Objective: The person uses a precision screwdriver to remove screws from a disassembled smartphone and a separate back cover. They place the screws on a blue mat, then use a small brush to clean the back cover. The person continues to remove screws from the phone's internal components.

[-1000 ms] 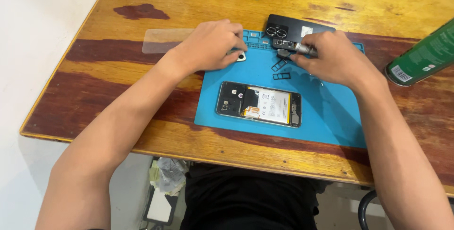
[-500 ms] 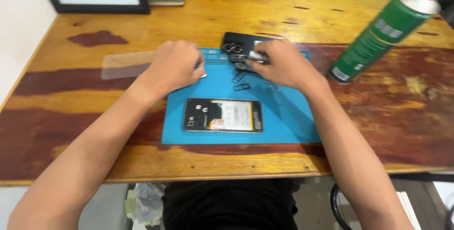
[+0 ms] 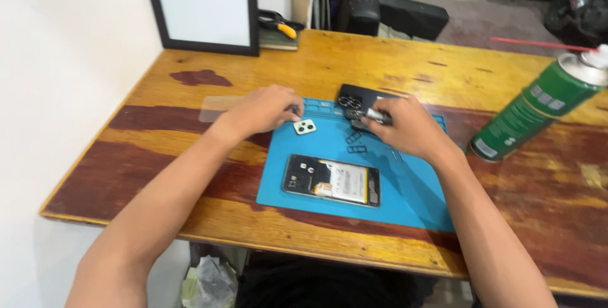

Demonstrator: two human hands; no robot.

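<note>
An opened phone (image 3: 331, 180) lies face down on a blue work mat (image 3: 405, 197), its battery and board exposed. My left hand (image 3: 263, 110) rests on the mat's far left edge, fingers curled, just left of a small pale camera bezel (image 3: 304, 127). My right hand (image 3: 405, 129) grips a small silver and black tool (image 3: 369, 115) over the mat's far edge, beside the phone's black back cover (image 3: 358, 93). Small dark brackets (image 3: 354, 142) lie on the mat between my hands.
A green spray can (image 3: 533, 110) with a red straw lies tilted at the right on the wooden table (image 3: 316, 61). A clear plastic strip (image 3: 215, 106) sits left of my left hand. A black-framed board (image 3: 202, 7) leans at the back, with pliers beside it.
The view has tilted up and the framed board and spray can have come fully into sight. My left hand has drawn back a little, and the camera bezel shows in the open.
</note>
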